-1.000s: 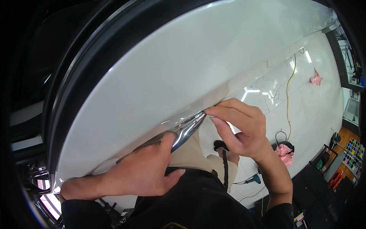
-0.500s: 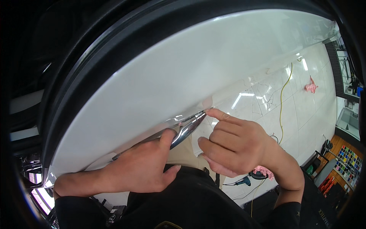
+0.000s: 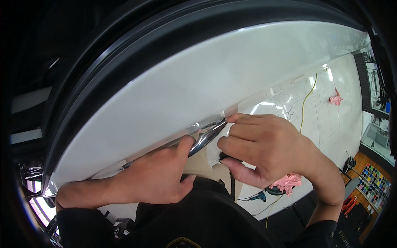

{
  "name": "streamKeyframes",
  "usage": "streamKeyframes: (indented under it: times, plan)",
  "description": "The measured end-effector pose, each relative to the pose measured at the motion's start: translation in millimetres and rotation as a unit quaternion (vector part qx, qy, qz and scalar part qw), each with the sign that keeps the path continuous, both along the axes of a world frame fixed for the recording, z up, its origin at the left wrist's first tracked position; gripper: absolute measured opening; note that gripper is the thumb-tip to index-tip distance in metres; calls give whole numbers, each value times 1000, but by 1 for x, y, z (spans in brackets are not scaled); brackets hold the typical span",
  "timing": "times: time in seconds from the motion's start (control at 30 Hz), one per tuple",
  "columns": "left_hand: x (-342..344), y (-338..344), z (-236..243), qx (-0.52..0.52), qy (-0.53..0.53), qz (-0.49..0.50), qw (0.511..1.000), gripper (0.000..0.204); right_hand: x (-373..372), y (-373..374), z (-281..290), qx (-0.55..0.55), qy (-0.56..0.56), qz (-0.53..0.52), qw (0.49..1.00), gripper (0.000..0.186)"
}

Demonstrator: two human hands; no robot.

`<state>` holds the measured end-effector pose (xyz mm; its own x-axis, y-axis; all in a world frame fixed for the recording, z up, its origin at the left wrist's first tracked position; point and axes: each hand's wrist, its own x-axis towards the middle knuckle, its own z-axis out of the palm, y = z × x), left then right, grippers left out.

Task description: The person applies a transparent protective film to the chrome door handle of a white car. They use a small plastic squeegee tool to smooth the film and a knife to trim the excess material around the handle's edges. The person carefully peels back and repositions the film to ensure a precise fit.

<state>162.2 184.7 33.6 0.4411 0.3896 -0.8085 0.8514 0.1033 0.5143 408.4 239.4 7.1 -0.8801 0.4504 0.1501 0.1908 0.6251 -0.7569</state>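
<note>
A shiny chrome door handle [image 3: 208,137] slants across the lower side of a glossy white car door panel [image 3: 178,87]. My left hand [image 3: 159,175] lies over the handle's left part, its fingers curled round behind it and mostly hidden, its thumb pointing down toward me. At the handle's right end, the index fingertip of my right hand [image 3: 264,144] touches the tip beside the panel. The other right fingers are bent and the thumb hangs apart below them. A small dark thing shows behind that thumb; I cannot tell what it is.
Black window trim [image 3: 111,70] curves above the panel. On the tiled floor lie a yellow cord [image 3: 304,103], a crumpled pink cloth [image 3: 336,98] and another pink cloth [image 3: 287,182] near a teal-handled tool [image 3: 258,197]. A board of coloured swatches [image 3: 375,182] stands at the right.
My right hand has turned slightly, its wrist shifting right and its thumb spreading downward, while its index fingertip stays at the handle's right end. My left hand keeps its place on the handle.
</note>
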Motion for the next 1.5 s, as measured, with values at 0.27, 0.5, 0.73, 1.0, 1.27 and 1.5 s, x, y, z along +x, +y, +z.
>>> streamKeyframes:
  times: [0.27, 0.5, 0.73, 1.0, 1.27, 1.5]
  plan:
    - [-4, -7, -1, 42, -39, 25, 998, 58, -11, -30, -20, 32, 39, -284, 958, 19]
    - [-3, -14, -4, 87, -35, 11, 996, 54, -27, -51, -21, 143, -43, -310, 939, 16]
    - [-7, -20, -21, 119, -64, 12, 991, 52, -42, -55, -21, 97, -88, -326, 936, 6]
    - [-8, -30, -36, 196, -114, 12, 974, 65, -61, -46, 10, 97, -256, -325, 905, 12]
    - [-10, -30, -18, 152, -104, -23, 983, 74, -67, -50, 27, 187, -288, -269, 900, 12]
    - [-13, -34, -9, 156, -90, -34, 983, 74, -72, -59, 23, 238, -273, -285, 887, 11]
